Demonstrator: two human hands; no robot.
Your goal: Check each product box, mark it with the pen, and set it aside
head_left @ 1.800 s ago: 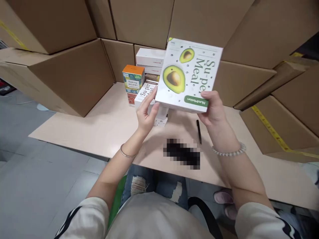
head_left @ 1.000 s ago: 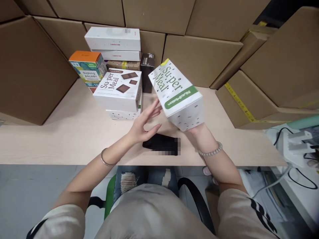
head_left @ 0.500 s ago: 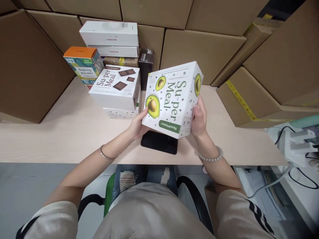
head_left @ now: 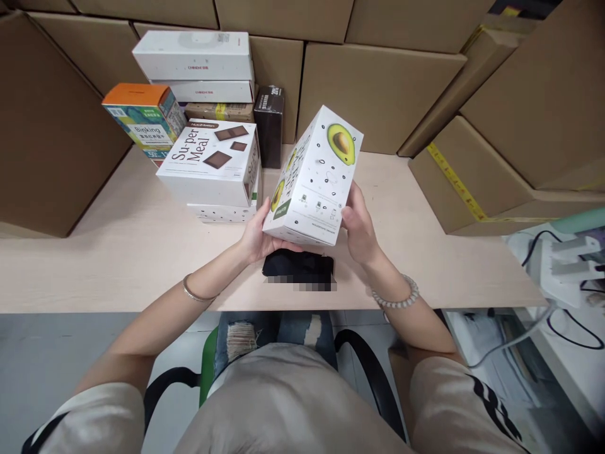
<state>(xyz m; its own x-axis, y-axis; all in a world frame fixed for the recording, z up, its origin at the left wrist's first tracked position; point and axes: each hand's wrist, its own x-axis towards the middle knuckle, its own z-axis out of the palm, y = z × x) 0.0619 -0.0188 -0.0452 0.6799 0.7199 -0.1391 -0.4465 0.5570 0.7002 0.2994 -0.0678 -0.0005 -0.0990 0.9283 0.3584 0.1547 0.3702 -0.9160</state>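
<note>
The avocado box (head_left: 326, 183) is smooth card with a faint sheen; the dark box (head_left: 270, 129) looks glossier. The cartons (head_left: 373, 94) are matt cardboard, one banded with shiny plastic tape (head_left: 458, 183). The table (head_left: 425, 271) looks like smooth matt wood. The phone (head_left: 297, 265) is glossy — the bangle (head_left: 188, 289) polished metal, the jeans (head_left: 290, 330) frayed denim, the shirt (head_left: 265, 403) matt cloth.

Avocado box (head_left: 319, 183) between my left hand (head_left: 259, 238) and right hand (head_left: 362, 230); phone (head_left: 297, 266) on table (head_left: 425, 265), nearer me. To my left, chocolate box (head_left: 208, 170) atop another box (head_left: 222, 213), Binking box (head_left: 146, 129) at its rear left; cardboard cartons (head_left: 359, 94) behind.
</note>
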